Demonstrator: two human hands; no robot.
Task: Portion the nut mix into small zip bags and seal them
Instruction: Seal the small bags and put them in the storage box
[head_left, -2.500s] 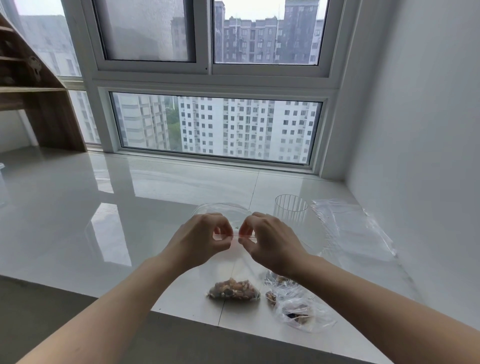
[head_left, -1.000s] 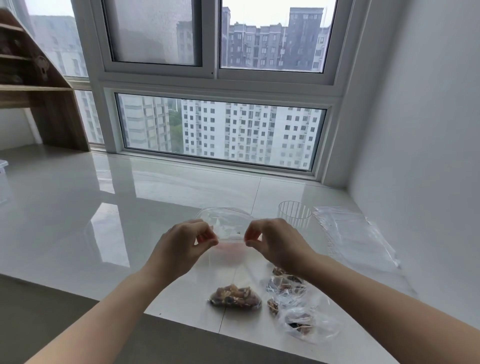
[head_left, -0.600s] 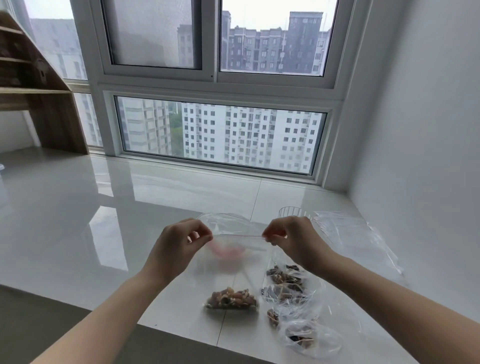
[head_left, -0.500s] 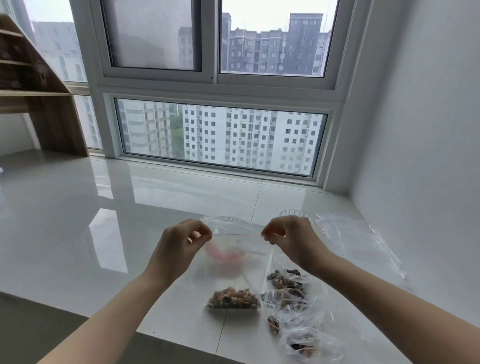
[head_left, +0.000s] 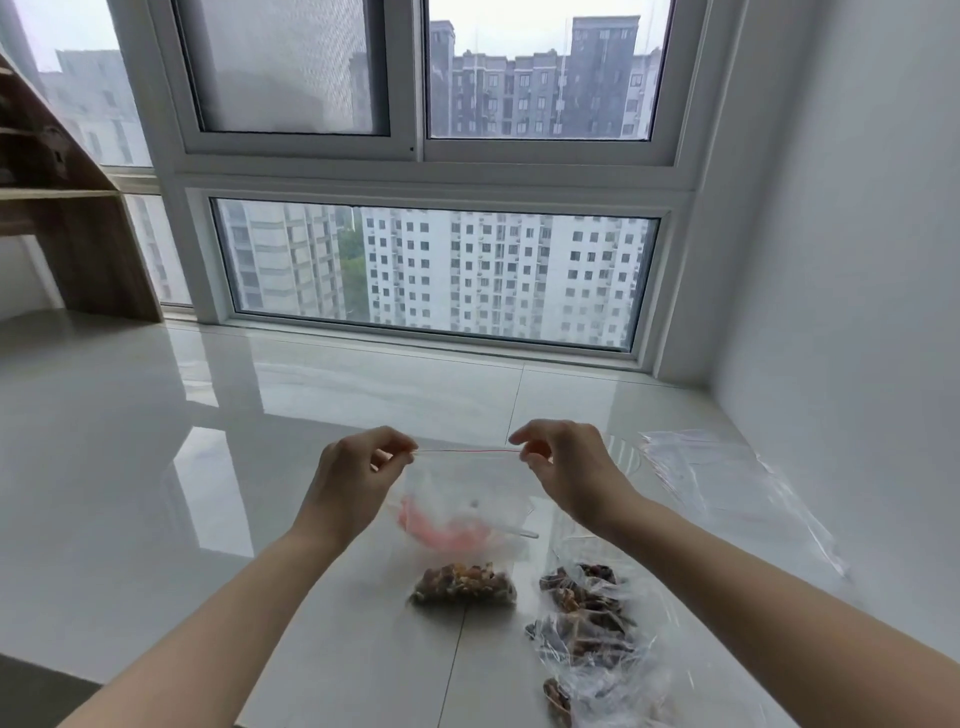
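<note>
The left hand (head_left: 358, 480) and the right hand (head_left: 563, 467) are holding a small zip bag (head_left: 460, 512) in the air above the white tiled surface (head_left: 208, 467). Each hand is pinching one end of the bag's top edge between thumb and forefinger, with the remaining fingers curled in. The red zip line (head_left: 462, 451) is running taut and nearly level between the two pinches, and the two sides of the mouth are lying together along it as one thin line. The bag is hanging below the fingers, upright, with its body between and beneath the two wrists. A blurred pink patch is showing through the clear film in the lower half of the bag; what it is cannot be told.

Directly below the hanging bag, a filled bag of nut mix (head_left: 464, 583) is lying flat on the surface, apart from both hands. Just to its right, a crumpled clear bag holding more nut mix (head_left: 584, 623) is lying under the right forearm. Further right, near the white wall (head_left: 857, 260), a stack of empty clear bags (head_left: 727, 483) is lying flat. A window (head_left: 431, 270) is standing beyond the surface, and a wooden shelf unit (head_left: 78, 228) is standing at the far left.
</note>
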